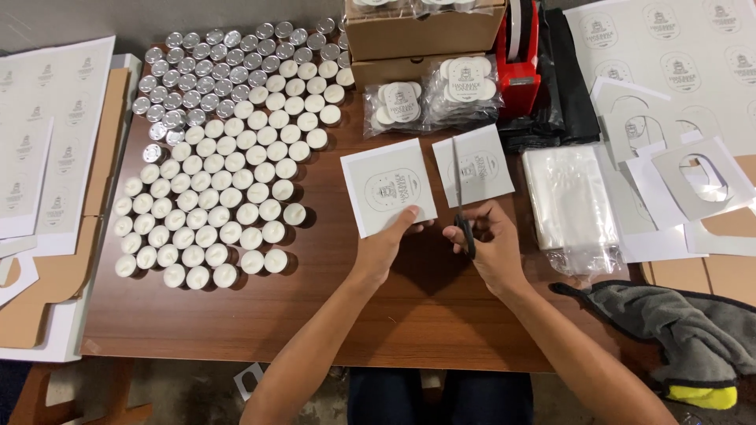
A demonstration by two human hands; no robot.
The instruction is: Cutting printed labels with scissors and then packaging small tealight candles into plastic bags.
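- A white square printed label sheet (387, 187) is pinched by the left hand (386, 244) mid-table.
- Black-handled scissors (461, 197) are gripped by the right hand (488, 240); cuts are best kept straight and outside the printed oval.

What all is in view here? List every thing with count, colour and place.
table: one, brown wood, centre
candles: many, white, some silver, left of centre
label squares: two, white, centre
scissors: one, dark handles, between the squares
boxes: two, brown card, top centre
candle packs: two clear bags, below boxes
tape dispenser: one, red, top right
plastic bags: a clear stack, right
label sheets: several, white, both sides
cloth: one, grey, lower right
left hand: on the left square
right hand: grip on scissors
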